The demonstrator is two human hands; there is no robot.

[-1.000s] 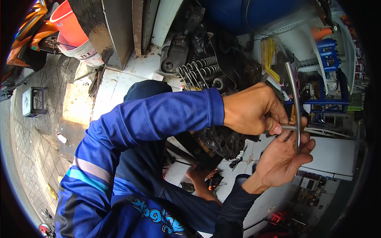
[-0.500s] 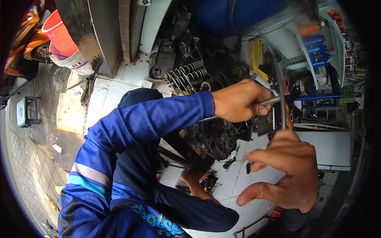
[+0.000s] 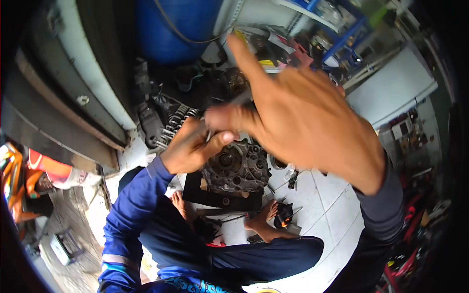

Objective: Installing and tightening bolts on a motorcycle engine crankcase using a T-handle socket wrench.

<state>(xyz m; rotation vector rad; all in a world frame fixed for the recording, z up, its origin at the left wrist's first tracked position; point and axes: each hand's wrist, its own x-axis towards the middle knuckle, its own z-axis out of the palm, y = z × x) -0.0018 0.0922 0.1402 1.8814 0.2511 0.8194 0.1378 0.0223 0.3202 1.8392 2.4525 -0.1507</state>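
Left hand (image 3: 188, 154) closed round a slim grey metal bar (image 3: 195, 136), thumb laid along the grip. Bar sits slanted above the engine (image 3: 237, 168), smeared by motion; its ends hard to make out.

Right hand (image 3: 317, 127) large, palm down, on the right; one finger straight out toward the far side, another digit bent in by the bar. Blurred; cannot tell whether it grips.

Engine: dull grey cast metal, ribbed edges, round bores, on a flat black stand (image 3: 224, 201). Coil springs (image 3: 178, 119) just left of it, bright wire in even turns. Far side: smooth rounded blue drum (image 3: 178, 29), a thin hose (image 3: 171, 27) curving across it. Floor (image 3: 312, 195) of glossy white square tiles, dark joints. Bare feet near the stand. Left: orange bucket (image 3: 46, 166), smooth plastic.
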